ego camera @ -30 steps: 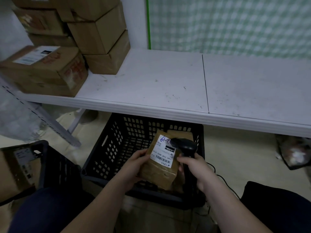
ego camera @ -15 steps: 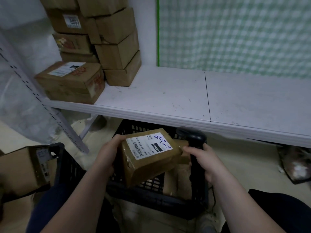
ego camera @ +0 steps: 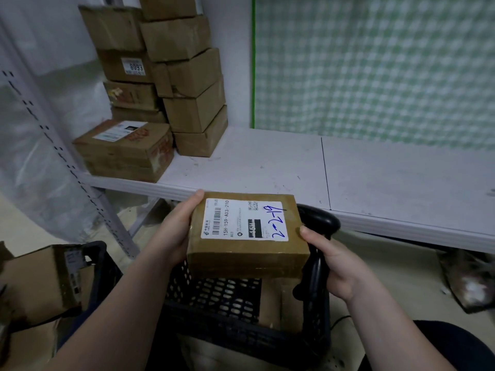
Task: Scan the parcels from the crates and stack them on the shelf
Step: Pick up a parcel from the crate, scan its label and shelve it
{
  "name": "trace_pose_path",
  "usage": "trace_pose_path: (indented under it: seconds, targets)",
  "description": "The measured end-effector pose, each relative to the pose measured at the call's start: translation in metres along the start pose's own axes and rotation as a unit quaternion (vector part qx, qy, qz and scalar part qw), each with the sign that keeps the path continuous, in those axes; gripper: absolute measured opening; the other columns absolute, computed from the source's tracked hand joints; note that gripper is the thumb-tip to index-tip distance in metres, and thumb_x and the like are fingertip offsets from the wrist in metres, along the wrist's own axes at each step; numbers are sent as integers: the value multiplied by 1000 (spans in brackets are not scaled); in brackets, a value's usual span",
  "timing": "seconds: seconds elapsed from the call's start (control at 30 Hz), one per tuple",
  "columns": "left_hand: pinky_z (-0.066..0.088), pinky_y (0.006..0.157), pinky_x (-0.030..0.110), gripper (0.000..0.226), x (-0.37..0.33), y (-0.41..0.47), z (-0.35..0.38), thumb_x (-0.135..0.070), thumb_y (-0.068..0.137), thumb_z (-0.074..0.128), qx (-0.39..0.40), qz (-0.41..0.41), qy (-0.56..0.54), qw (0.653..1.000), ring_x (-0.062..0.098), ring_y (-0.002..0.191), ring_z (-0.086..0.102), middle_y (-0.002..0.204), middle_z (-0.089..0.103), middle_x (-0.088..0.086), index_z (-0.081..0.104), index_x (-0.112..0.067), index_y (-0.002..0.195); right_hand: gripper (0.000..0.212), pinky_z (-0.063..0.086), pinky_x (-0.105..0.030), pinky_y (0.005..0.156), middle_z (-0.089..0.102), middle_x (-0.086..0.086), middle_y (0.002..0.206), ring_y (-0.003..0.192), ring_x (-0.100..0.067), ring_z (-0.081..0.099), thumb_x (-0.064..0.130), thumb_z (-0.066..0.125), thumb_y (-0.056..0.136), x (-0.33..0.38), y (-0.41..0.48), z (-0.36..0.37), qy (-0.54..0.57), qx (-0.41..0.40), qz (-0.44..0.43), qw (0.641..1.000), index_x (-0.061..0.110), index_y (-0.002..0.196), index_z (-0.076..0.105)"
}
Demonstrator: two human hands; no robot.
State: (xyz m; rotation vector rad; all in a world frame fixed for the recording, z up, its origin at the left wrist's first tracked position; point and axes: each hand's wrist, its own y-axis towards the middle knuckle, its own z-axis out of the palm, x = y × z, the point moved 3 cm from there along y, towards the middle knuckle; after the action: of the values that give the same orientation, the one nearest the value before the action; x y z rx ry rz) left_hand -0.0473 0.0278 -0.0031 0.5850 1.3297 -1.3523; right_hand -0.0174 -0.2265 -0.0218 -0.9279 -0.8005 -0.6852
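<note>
Item: brown cardboard parcel (ego camera: 247, 253), held level, white label (ego camera: 244, 220) up. The label is printed 15H-159-A03-210 and hand-marked in blue.
Position: in the air above the black mesh crate (ego camera: 219, 295), just before the front edge of the white shelf (ego camera: 267, 167).
Left hand (ego camera: 174, 231): grips the parcel's left end, thumb along its top edge.
Right hand (ego camera: 337, 261): fingers curled round the handle of a black scanner (ego camera: 320, 223), thumb tip touching the parcel's right edge.
Crate contents: one more brown parcel (ego camera: 281, 303), by the right wall.
Shelf: stacked cartons (ego camera: 187, 84) in the back-left corner, a wider labelled carton (ego camera: 126, 148) at the front-left corner.
Far left: second dark crate (ego camera: 100, 266) holding a cardboard box (ego camera: 34, 285).
</note>
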Motion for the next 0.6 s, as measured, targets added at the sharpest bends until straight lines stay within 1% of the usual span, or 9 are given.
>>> trace_pose_path:
  seconds: [0.1,0.2,0.27,0.3,0.37,0.43,0.5,0.53,0.6]
  targets:
    - [60,77,40,52,-8,-1,8,-51,91,50,1,-8,-4,1000,31,100,70,110,71,16,62,-10,120,51,57,-35,68,72,-14,107,86,-26,71,24,72,66,2,-2,1,26,-22,11,999,9,115,68]
    - [59,78,41,50,-16,-1,14,-54,89,51,0,-12,-3,1000,27,95,72,104,73,13,65,-14,115,61,55,-41,78,72,-14,108,90,-30,69,26,77,60,4,-1,5,56,-39,3,998,10,118,68]
    - [53,88,42,51,-17,-2,17,-58,88,49,-4,-3,-1,1000,25,98,70,105,74,10,66,-17,115,58,54,-44,84,73,-13,106,92,-30,69,25,74,61,9,0,7,86,-51,-15,995,12,118,68]
    - [50,95,45,56,-16,-2,18,-61,85,51,-8,3,-2,1000,26,105,68,110,72,9,64,-19,119,57,53,-44,85,73,-13,106,92,-30,69,25,72,63,11,0,9,103,-56,-25,993,13,118,68]
    - [42,103,54,80,-10,-3,21,-68,69,58,-12,4,0,1000,29,119,57,127,64,10,53,-23,135,57,55,-43,79,73,-11,106,93,-29,69,26,72,64,16,1,10,131,-75,-48,987,15,119,68]
    - [43,101,56,108,1,-3,27,-71,53,67,-9,-2,-13,1000,33,124,51,140,51,13,35,-29,147,58,55,-38,69,73,-11,106,93,-29,69,26,73,63,18,2,11,158,-97,-68,980,15,120,67]
    - [45,100,54,113,12,-4,40,-66,51,71,18,-8,-44,999,36,126,48,142,47,17,25,-35,149,60,56,-37,67,73,-12,107,95,-30,69,27,74,62,18,3,13,174,-109,-83,975,15,120,66]
    - [45,100,53,112,16,-5,47,-63,53,72,33,-9,-54,998,37,126,48,142,46,17,22,-36,150,62,57,-38,68,72,-12,108,97,-31,69,27,74,60,18,4,15,177,-114,-92,973,15,121,66]
    - [48,96,47,117,25,-6,61,-58,51,78,54,-17,-60,997,36,127,47,141,47,16,20,-38,150,68,57,-43,79,72,-12,110,102,-32,68,28,76,58,16,6,18,173,-129,-108,970,13,123,64]
